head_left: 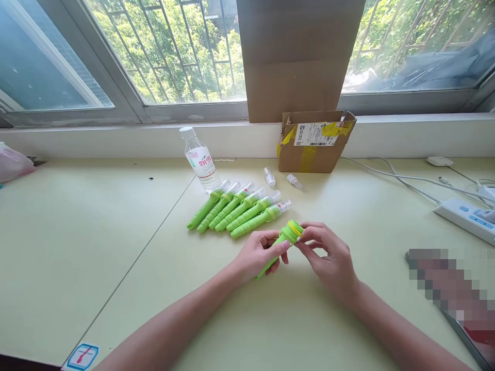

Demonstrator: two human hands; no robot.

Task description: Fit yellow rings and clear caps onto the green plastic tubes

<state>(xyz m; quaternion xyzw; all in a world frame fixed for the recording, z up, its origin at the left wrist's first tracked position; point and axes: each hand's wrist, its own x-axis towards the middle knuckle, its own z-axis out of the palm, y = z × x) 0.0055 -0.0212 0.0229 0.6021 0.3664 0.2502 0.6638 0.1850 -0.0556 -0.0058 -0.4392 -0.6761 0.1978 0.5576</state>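
My left hand [266,252] is wrapped round the body of a green tube [286,234] with a yellow ring near its wide end. That end points up and to the right and carries no clear cap. The fingertips of my right hand [325,250] pinch at its rim; anything small between them cannot be made out. Beyond my left hand lies a slanting row of several green tubes [242,214] with clear caps. Two loose clear caps, one at the left [269,176] and one at the right [294,181], lie in front of the cardboard box.
A water bottle [201,162] stands behind the row. The open cardboard box [313,149] is by the window wall. Cables and a power strip [466,219] lie at the right, with a partly pixelated flat object [452,293] nearer. A pink bag [14,165] sits far left.
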